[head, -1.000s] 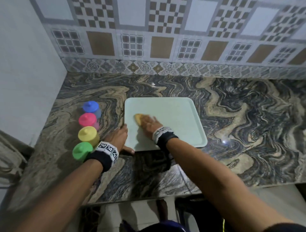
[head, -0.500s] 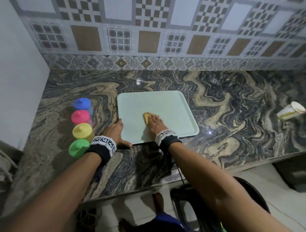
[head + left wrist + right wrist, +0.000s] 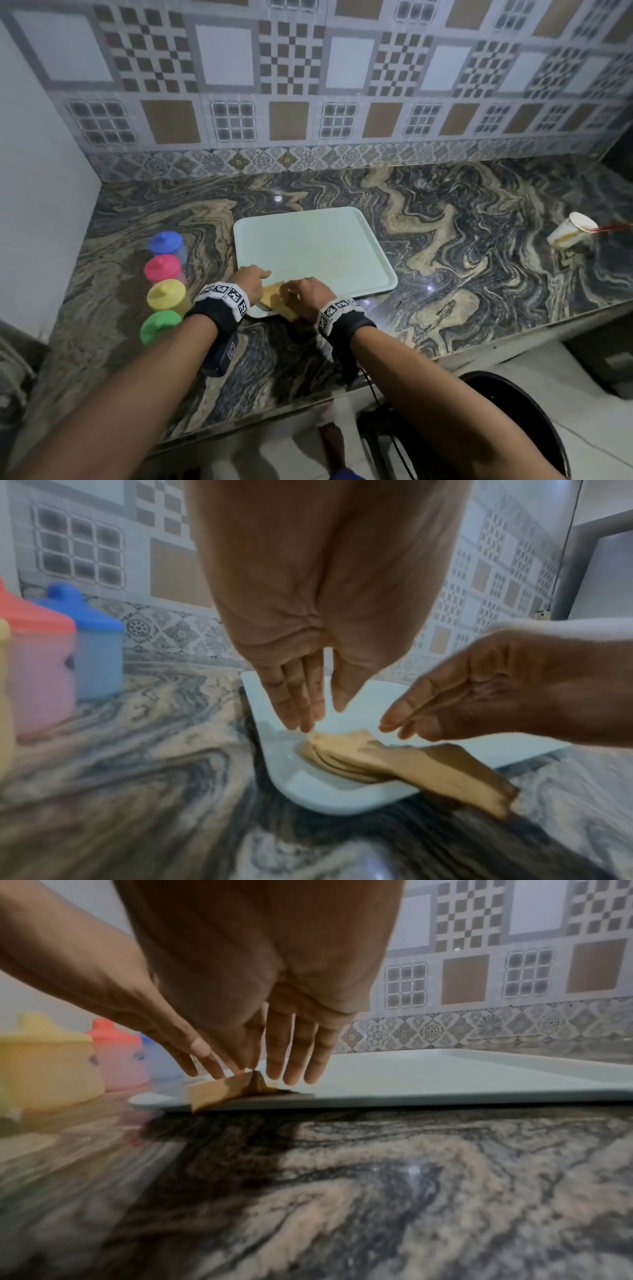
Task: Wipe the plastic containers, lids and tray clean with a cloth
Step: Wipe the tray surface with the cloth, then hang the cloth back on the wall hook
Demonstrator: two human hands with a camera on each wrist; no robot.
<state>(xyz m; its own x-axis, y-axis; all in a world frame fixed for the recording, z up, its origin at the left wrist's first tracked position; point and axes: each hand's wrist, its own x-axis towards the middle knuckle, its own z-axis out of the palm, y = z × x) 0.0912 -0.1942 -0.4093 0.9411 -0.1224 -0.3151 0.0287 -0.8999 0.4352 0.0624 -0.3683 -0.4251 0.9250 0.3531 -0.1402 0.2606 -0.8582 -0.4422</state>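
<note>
A pale green tray lies flat on the marble counter. A folded tan cloth sits on its near left corner and hangs over the rim. My left hand reaches down with straight fingers that touch the cloth's left end. My right hand lies over the cloth with straight fingers, and the cloth rises to a small peak under them. Left of the tray stands a row of containers with blue, pink, yellow and green lids.
A paper cup lies tipped on its side at the counter's far right, with a red stick at its mouth. A plain wall closes the left side and a tiled wall the back. A dark round seat stands below the counter's front edge.
My right hand has drawn the cloth from the tray's middle to its near left corner. My left hand has left the tray's left edge and come onto the cloth.
</note>
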